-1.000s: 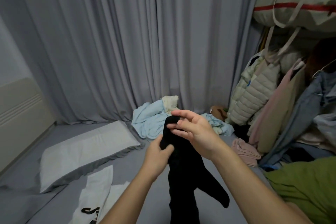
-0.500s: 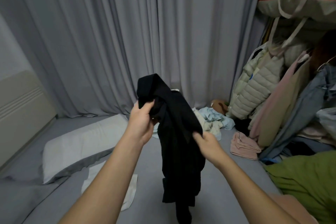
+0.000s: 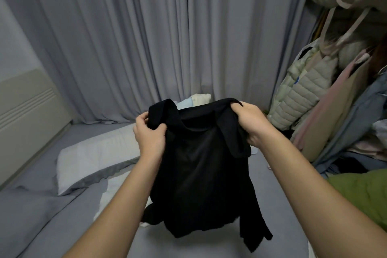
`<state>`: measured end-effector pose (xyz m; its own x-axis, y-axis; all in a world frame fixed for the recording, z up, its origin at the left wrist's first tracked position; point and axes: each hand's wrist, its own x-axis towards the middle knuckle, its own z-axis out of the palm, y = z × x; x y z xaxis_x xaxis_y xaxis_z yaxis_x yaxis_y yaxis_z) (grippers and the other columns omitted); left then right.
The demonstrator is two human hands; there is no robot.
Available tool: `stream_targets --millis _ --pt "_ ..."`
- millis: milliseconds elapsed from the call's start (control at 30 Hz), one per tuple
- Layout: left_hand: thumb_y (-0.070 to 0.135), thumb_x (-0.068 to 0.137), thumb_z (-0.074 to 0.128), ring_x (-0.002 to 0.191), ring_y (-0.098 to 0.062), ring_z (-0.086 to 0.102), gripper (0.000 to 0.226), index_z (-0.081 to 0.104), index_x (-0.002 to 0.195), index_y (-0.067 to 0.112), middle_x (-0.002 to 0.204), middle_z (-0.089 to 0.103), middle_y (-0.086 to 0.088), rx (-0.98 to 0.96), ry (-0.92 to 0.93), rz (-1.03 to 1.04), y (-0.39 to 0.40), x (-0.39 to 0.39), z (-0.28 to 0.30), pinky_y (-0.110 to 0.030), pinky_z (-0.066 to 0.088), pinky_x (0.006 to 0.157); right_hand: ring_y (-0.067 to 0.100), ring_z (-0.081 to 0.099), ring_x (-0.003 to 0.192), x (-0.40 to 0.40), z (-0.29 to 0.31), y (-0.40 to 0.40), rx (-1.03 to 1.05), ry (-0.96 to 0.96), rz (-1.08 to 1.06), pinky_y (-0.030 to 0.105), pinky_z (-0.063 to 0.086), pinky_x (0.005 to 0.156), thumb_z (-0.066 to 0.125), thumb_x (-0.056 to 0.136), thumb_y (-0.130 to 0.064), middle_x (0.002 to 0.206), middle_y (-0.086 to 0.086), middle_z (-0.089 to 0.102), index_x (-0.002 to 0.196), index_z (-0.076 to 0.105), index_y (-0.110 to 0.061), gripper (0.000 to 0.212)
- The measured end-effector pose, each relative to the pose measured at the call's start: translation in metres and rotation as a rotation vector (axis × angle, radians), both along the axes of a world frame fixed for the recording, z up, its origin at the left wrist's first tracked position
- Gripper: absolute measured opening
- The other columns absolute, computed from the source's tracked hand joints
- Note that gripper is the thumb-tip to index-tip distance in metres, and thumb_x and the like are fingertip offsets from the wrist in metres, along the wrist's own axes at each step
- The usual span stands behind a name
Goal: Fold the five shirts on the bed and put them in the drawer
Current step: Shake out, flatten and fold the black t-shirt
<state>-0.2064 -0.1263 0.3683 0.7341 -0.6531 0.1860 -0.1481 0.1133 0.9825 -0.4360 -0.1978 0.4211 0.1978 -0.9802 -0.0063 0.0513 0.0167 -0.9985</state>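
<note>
A black shirt (image 3: 201, 169) hangs spread in the air above the grey bed (image 3: 52, 226), its collar up and its sleeves dangling. My left hand (image 3: 149, 134) grips its left shoulder and my right hand (image 3: 252, 123) grips its right shoulder. A white shirt (image 3: 109, 195) lies flat on the bed, mostly hidden behind the black one and my left arm. A light blue garment (image 3: 185, 103) and a cream one (image 3: 200, 98) peek out behind the collar, near the curtain. No drawer is in view.
A grey-edged pillow (image 3: 94, 157) lies on the left of the bed. Grey curtains (image 3: 167, 37) close the far side. A rack of hanging jackets and clothes (image 3: 326, 94) crowds the right. A green cloth (image 3: 364, 192) sits at the right edge.
The black shirt was bunched in my hands. My right hand rose to the right shoulder and both hands moved apart, spreading the shirt open in front of me.
</note>
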Motion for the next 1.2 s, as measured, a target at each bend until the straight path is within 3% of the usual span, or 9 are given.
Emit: stream_targets --millis 133,300,400,500,567,700,900,1067,1200 --pt "0.016 0.084 0.071 0.125 -0.017 0.045 0.054 0.049 0.132 0.025 0.133 0.045 -0.001 -0.058 -0.221 -0.16 0.014 -0.046 -0.014 -0.032 0.038 0.108 0.015 0.074 0.079 0.013 0.002 0.005 0.178 -0.232 0.103 0.028 0.059 0.063 0.044 0.103 -0.015 0.09 0.004 0.077 0.1 0.069 -0.014 0.025" --pt "0.028 0.089 0.067 0.115 0.002 0.058 0.053 0.048 0.137 0.02 0.124 0.061 0.017 -0.123 -0.07 -0.657 0.024 -0.085 -0.031 -0.016 0.046 0.09 0.014 0.074 0.076 0.016 0.013 0.016 0.284 -0.396 0.185 0.028 0.061 0.065 0.04 0.106 -0.023 0.086 0.005 0.077 0.101 0.065 -0.009 0.029" --pt "0.039 0.073 0.082 0.115 0.002 0.059 0.072 0.05 0.135 0.022 0.124 0.063 0.016 0.058 -0.137 -0.759 0.017 -0.091 -0.044 -0.016 0.049 0.091 0.017 0.073 0.083 0.017 0.021 0.024 0.33 -0.471 0.203 0.03 0.06 0.07 0.038 0.107 -0.026 0.097 0.01 0.075 0.11 0.062 -0.003 0.033" --pt "0.026 0.079 0.079 0.104 -0.01 0.063 0.043 0.062 0.117 0.019 0.108 0.066 0.011 0.292 -0.368 -0.614 0.006 -0.086 -0.061 -0.027 0.049 0.083 0.026 0.064 0.108 0.014 0.026 0.027 0.345 -0.549 0.17 0.038 0.055 0.079 0.039 0.106 -0.03 0.129 0.015 0.062 0.134 0.052 -0.003 0.041" --pt "0.015 0.086 0.068 0.088 -0.018 0.065 0.013 0.063 0.091 0.026 0.085 0.067 0.01 0.309 -0.351 -0.464 0.003 -0.069 -0.065 -0.024 0.046 0.066 0.03 0.06 0.118 0.003 0.029 0.024 0.312 -0.613 0.11 0.04 0.055 0.08 0.039 0.106 -0.032 0.136 0.017 0.058 0.141 0.047 -0.005 0.044" --pt "0.011 0.081 0.064 0.071 -0.015 0.06 0.021 0.057 0.073 0.029 0.07 0.062 0.01 0.417 -0.511 -0.33 -0.003 -0.012 -0.064 -0.024 0.038 0.056 0.03 0.063 0.111 -0.03 0.03 0.014 0.255 -0.7 -0.003 0.04 0.055 0.078 0.038 0.106 -0.037 0.133 0.017 0.06 0.139 0.049 -0.004 0.048" --pt "0.011 0.084 0.058 0.073 -0.027 0.066 0.018 0.065 0.081 0.027 0.08 0.069 -0.003 0.507 -0.518 -0.134 0.001 0.06 -0.059 -0.032 0.053 0.061 0.03 0.07 0.099 -0.067 0.032 0.006 0.197 -0.78 -0.099 0.04 0.058 0.076 0.035 0.106 -0.039 0.109 0.018 0.072 0.118 0.061 -0.001 0.047" --pt "0.013 0.084 0.06 0.079 -0.018 0.051 0.019 0.071 0.091 0.026 0.085 0.06 0.003 0.438 -0.713 -0.049 0.005 0.081 -0.048 -0.03 0.037 0.072 0.03 0.066 0.103 -0.075 0.027 0.002 0.186 -0.758 -0.128 0.041 0.054 0.081 0.033 0.106 -0.04 0.108 0.017 0.07 0.115 0.061 -0.002 0.048" --pt "0.02 0.086 0.059 0.072 -0.015 0.058 0.009 0.067 0.082 0.019 0.076 0.066 0.003 0.391 -0.429 -0.114 0.015 0.077 -0.038 -0.031 0.042 0.062 0.03 0.072 0.095 -0.08 0.018 -0.007 0.193 -0.827 -0.142 0.043 0.059 0.075 0.036 0.106 -0.036 0.105 0.017 0.073 0.12 0.059 -0.003 0.043"
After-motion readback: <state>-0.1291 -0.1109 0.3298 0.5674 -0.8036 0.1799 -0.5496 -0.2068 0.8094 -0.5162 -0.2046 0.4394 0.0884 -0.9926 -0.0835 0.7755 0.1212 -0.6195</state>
